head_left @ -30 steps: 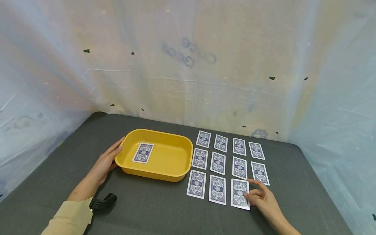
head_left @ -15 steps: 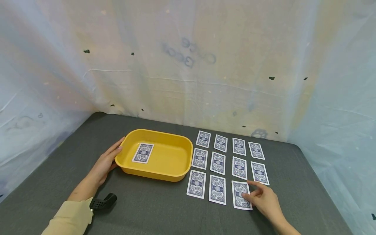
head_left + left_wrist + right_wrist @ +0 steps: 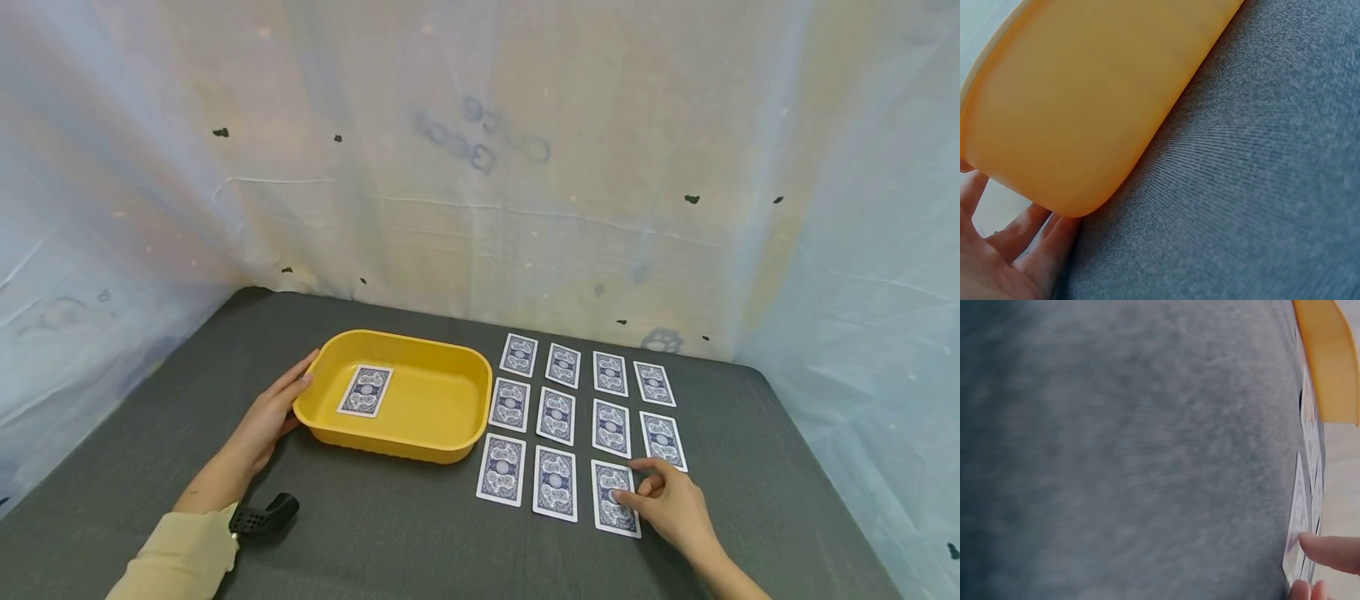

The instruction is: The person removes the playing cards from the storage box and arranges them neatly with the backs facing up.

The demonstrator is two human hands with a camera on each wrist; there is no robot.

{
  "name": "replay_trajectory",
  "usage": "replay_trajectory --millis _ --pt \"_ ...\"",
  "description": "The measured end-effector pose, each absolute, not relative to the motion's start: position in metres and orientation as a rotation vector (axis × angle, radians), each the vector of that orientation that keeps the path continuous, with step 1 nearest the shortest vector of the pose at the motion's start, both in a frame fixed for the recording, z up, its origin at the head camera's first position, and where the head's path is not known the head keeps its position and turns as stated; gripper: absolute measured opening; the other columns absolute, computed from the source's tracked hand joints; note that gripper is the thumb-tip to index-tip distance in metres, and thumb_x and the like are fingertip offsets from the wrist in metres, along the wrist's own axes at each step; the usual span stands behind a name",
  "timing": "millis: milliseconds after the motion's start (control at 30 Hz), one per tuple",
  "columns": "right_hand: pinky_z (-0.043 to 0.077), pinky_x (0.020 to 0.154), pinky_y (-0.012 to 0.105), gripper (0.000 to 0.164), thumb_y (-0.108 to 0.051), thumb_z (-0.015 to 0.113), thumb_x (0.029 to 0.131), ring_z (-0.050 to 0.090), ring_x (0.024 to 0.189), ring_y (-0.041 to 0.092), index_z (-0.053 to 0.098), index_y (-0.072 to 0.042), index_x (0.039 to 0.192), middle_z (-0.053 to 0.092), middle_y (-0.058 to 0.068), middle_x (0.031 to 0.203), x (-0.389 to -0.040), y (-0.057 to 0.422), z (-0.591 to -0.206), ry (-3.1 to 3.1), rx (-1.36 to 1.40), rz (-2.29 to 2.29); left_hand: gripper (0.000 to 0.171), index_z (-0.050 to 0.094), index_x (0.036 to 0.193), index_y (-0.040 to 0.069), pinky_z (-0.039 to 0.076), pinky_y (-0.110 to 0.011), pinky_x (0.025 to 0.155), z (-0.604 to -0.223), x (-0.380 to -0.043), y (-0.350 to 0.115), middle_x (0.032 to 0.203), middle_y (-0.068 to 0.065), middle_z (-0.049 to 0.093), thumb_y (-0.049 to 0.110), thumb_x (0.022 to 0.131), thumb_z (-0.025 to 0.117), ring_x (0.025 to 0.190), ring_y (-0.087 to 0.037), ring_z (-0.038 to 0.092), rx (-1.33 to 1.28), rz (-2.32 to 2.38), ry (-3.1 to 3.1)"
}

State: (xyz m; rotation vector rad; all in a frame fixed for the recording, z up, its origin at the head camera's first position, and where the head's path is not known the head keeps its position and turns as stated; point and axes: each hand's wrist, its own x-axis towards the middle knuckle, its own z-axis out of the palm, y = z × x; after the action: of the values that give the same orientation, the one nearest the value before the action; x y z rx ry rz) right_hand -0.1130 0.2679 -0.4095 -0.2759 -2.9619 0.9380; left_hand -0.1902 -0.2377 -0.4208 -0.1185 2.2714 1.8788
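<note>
My left hand (image 3: 266, 417) rests against the left end of a yellow plastic tray (image 3: 468, 408), its extended fingers touching the rim and side. Inside the tray lies one playing card (image 3: 365, 391), face down with a blue patterned back. On the right, a playing card (image 3: 611, 508) in the front row lies face down under the thumb of my right hand (image 3: 673, 504). The index finger reaches to that card's top right corner; the other fingers bend beside its right edge. In the right wrist view the thumb (image 3: 1329, 550) touches the card's surface.
Several more face-down cards (image 3: 556, 483) lie in three rows right of the tray, close to my right hand. Dark grey cloth (image 3: 390, 533) covers the table. A pale plastic sheet (image 3: 480, 225) hangs behind and at both sides. A black strap (image 3: 264, 517) circles the left wrist.
The front-right card has slid slightly right and nearer to me, then a touch back left. My right thumb has shifted left across it. The left hand and tray hold still.
</note>
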Motion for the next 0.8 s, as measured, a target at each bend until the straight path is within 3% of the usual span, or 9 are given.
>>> replay_trajectory --millis 333,800 --pt "0.045 0.061 0.021 0.044 -0.016 0.077 0.08 0.055 0.069 0.004 0.061 0.0 0.117 0.06 0.005 0.085 -0.126 0.247 -0.411 -2.715 -0.238 1.399 0.064 0.008 0.154 0.033 0.042 -0.01 0.078 -0.421 -0.191 -0.238 0.162 -0.004 0.006 0.055 0.1 0.033 0.141 -0.028 0.025 -0.143 1.872 2.275" --pt "0.053 0.068 0.026 0.044 -0.014 0.074 0.085 0.059 0.075 0.005 0.057 0.001 0.123 0.06 0.004 0.091 -0.145 0.2 -0.405 -2.444 -0.112 1.799 0.065 0.009 0.154 0.033 0.042 -0.011 0.078 -0.421 -0.191 -0.237 0.162 -0.005 0.006 0.056 0.1 0.033 0.141 -0.029 0.024 -0.155 1.863 2.276"
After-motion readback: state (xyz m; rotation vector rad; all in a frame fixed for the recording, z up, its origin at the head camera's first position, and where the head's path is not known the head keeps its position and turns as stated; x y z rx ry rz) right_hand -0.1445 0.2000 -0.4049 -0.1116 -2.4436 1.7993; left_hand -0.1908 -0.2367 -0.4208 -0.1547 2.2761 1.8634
